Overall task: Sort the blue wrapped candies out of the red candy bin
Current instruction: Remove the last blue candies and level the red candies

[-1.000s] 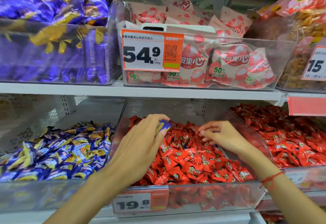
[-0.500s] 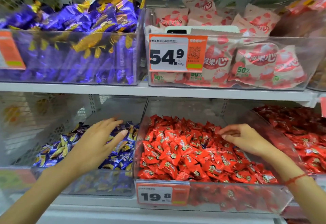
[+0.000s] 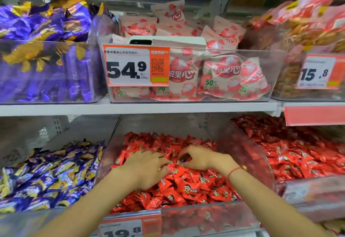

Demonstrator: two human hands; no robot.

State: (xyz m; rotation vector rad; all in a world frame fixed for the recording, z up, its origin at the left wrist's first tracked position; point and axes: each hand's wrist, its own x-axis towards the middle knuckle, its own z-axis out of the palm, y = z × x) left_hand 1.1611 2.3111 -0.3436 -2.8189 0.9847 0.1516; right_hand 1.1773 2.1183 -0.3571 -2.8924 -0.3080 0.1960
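Head view, looking down into the red candy bin (image 3: 209, 211), a clear-walled tub on the lower shelf, heaped with red candies (image 3: 186, 186). Both hands in over the front wall, close together near the middle of the heap.

Left hand (image 3: 147, 169) palm down, fingers straight and spread, pressing on the red wrappers and gripping nothing. Right hand (image 3: 202, 159), with a red string (image 3: 234, 171) at the wrist, fingers bent down into the pile; cannot tell whether anything is pinched between them.

Just between the two sets of fingertips, a small dark-blue scrap, probably a blue candy (image 3: 181, 161), mostly buried and touching red wrappers on all sides. Too small to be sure of more. No other blue piece plainly visible in this tub.

Next tub to the left (image 3: 56, 177) full of blue-and-gold wrapped sweets, likely the home for any strays. Price label (image 3: 121, 229) clipped to the front of the red tub.

Judging by looks: very light, small, a firm lump inside a thin crinkly wrapper, glossy and apt to slide. Not fragile. Best taken by pinching thumb and forefinger across the fat middle, or by a twisted wrapper end if only that pokes out. Worth parting the neighbouring reds first with the flat hand, since loose pieces shift and can roll over the blue one.
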